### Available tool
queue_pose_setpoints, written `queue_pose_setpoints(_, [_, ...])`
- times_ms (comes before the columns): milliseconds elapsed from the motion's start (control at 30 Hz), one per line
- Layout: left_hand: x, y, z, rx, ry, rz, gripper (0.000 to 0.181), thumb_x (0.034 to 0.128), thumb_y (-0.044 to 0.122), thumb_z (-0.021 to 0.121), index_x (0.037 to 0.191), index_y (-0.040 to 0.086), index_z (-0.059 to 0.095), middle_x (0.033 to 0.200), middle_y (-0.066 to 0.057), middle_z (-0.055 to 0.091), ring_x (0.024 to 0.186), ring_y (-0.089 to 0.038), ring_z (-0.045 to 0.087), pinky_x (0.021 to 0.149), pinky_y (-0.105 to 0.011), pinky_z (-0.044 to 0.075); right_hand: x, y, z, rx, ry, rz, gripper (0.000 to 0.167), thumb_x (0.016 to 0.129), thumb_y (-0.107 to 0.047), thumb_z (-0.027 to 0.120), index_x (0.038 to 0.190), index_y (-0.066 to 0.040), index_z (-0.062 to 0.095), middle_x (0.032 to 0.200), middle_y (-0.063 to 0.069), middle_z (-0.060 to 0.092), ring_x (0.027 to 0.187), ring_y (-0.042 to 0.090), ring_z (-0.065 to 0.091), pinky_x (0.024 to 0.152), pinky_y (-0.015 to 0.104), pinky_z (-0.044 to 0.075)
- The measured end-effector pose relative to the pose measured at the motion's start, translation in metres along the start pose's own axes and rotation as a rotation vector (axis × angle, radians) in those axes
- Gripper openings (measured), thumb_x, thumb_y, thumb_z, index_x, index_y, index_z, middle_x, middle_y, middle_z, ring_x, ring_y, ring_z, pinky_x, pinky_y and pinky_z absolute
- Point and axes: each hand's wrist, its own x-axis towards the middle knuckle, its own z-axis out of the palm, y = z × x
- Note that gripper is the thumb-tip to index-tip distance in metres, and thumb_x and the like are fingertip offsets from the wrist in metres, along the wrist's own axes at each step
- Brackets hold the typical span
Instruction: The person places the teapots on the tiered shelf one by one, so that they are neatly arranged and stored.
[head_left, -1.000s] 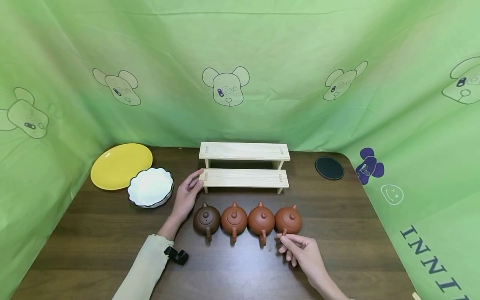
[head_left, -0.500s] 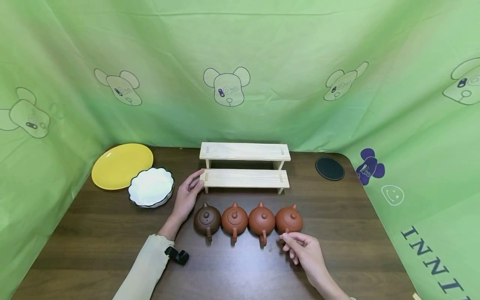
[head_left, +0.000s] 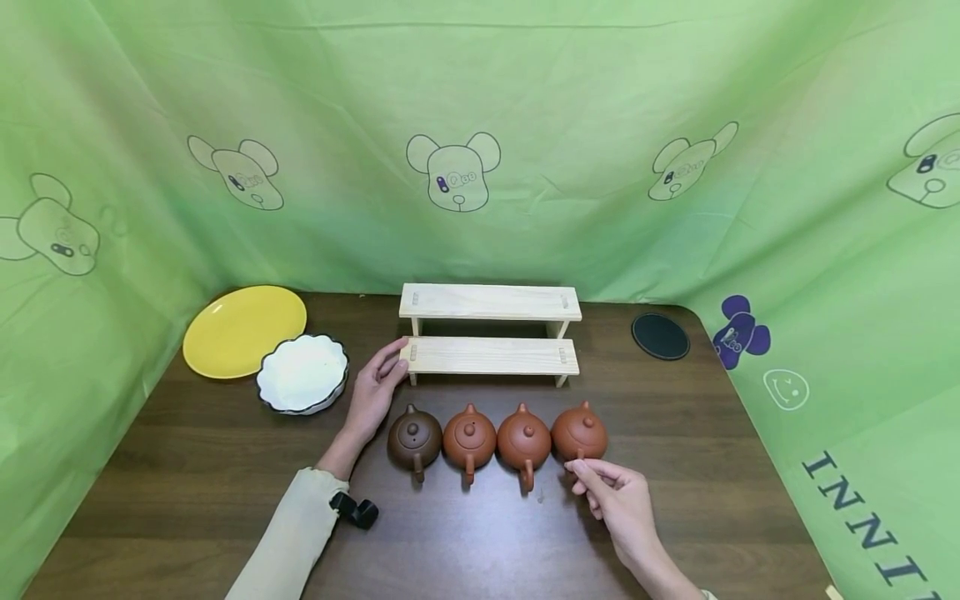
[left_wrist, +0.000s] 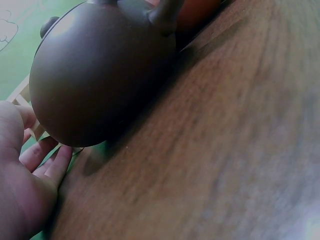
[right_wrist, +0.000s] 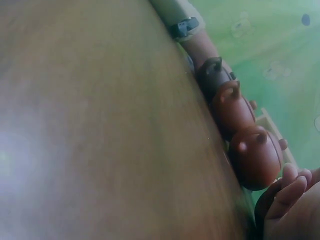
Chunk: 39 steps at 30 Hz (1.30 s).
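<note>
Four-legged details aside, a two-step wooden display stand (head_left: 487, 357) stands at the middle back. My left hand (head_left: 372, 396) grips the left end of its lower step. In front of it sits a row of clay teapots, spouts toward the stand. The leftmost is a dark brown teapot (head_left: 414, 437), also large in the left wrist view, close to my left hand (left_wrist: 25, 175). Two reddish teapots (head_left: 468, 435) (head_left: 523, 440) follow. My right hand (head_left: 618, 500) pinches the handle of the rightmost reddish teapot (head_left: 580, 432). Whether its base touches the table cannot be told.
At the left lie a yellow oval plate (head_left: 243, 329) and a white scalloped bowl (head_left: 302, 375). A dark round coaster (head_left: 660, 336) lies at the back right. Green printed cloth (head_left: 457, 242) hangs around the back and sides of the wooden table (head_left: 465, 550).
The rightmost teapot has shifted slightly away and to the right with my right hand, widening its gap to its neighbour. My left hand stays on the stand.
</note>
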Motion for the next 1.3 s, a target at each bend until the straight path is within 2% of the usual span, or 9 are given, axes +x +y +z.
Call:
queue_pose_setpoints(567, [-0.007,-0.003,0.001,0.01,0.0,-0.016,0.045,0.1154,0.011,0.062,0.16,0.005,0.059,0.157,-0.022,0.062,0.143,-0.022,0.061,0.106,-0.015,0.055,0.006,-0.02,-0.004,0.045,0.005,-0.095,0.018,0.106,-0.004,0.074,0.104,0.014,0.08,0.066,-0.004,0.066,0.05,-0.001,0.042,0.044,0.011,0.033])
queue_pose_setpoints(800, [-0.008,-0.006,0.0,0.018,0.011,0.042,0.044,0.1143,0.018,0.065,0.157,0.007,0.062,0.155,-0.023,0.063,0.14,-0.016,0.063,0.104,-0.015,0.056,0.015,-0.033,-0.002,0.082,0.005,-0.144,0.017,0.106,-0.001,0.073,0.102,0.014,0.08,0.066,-0.003,0.067,0.049,-0.001,0.042,0.044,0.012,0.032])
queue_pose_setpoints(1000, [-0.003,-0.009,0.0,0.04,0.004,0.066,0.048,0.1136,0.031,0.067,0.158,0.012,0.063,0.156,-0.02,0.063,0.143,-0.022,0.062,0.105,-0.016,0.056,0.024,-0.05,0.001,0.098,0.006,-0.165,0.017,0.107,-0.002,0.073,0.101,0.012,0.081,0.066,-0.003,0.066,0.049,0.001,0.041,0.044,0.017,0.029])
queue_pose_setpoints(1133, [0.0,-0.009,-0.002,0.049,0.014,0.075,0.046,0.1134,0.028,0.068,0.156,0.012,0.065,0.155,-0.02,0.065,0.141,-0.02,0.064,0.104,-0.016,0.056,0.029,-0.061,0.005,0.097,0.002,-0.173,0.018,0.106,-0.004,0.075,0.102,0.012,0.08,0.066,-0.003,0.066,0.049,0.002,0.041,0.044,0.02,0.026])
queue_pose_setpoints(1300, [0.0,-0.004,-0.002,0.032,-0.003,0.045,0.046,0.1153,0.018,0.064,0.159,0.006,0.06,0.156,-0.023,0.062,0.142,-0.022,0.062,0.105,-0.015,0.055,0.036,-0.073,0.011,0.066,-0.027,-0.188,0.021,0.107,-0.008,0.075,0.105,0.012,0.08,0.066,-0.002,0.066,0.05,0.002,0.042,0.045,0.015,0.031])
